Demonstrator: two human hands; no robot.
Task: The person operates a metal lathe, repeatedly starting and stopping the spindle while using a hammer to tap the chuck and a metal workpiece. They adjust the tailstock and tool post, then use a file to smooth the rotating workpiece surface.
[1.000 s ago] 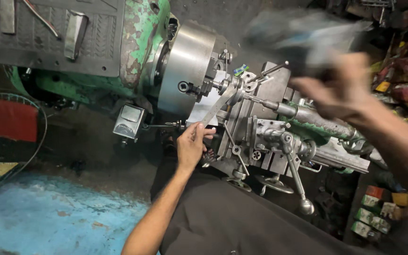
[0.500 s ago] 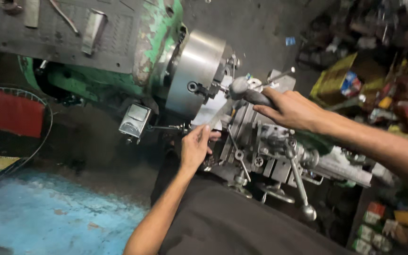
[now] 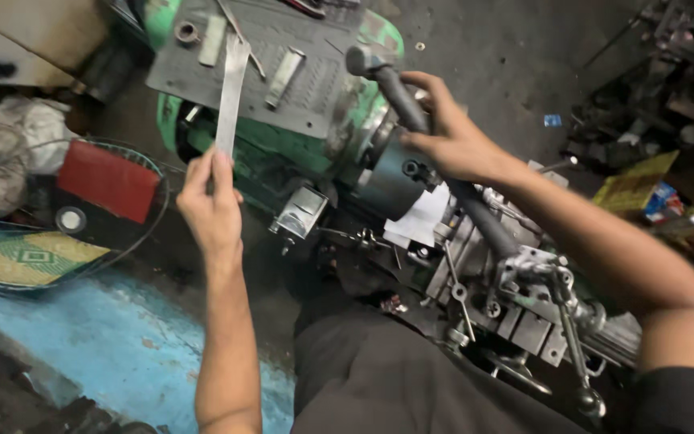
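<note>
Left hand (image 3: pixel 212 210), steel strip (image 3: pixel 231 95) upright

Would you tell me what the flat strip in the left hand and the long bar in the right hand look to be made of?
Flat strip: likely bare steel, with a dull grey sheen. Long bar: probably dark metal, matte and grimy, though a rubber or plastic sleeve cannot be ruled out.

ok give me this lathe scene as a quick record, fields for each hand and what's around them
left hand: pinches the lower end of a flat metal strip, held up over the grey mat
right hand: wrapped around a long dark handle at the chuck
machine: green lathe, tool post levers at lower right
on mat: small metal pieces
near chuck: white paper
floor left: red box, blue sheet
</note>
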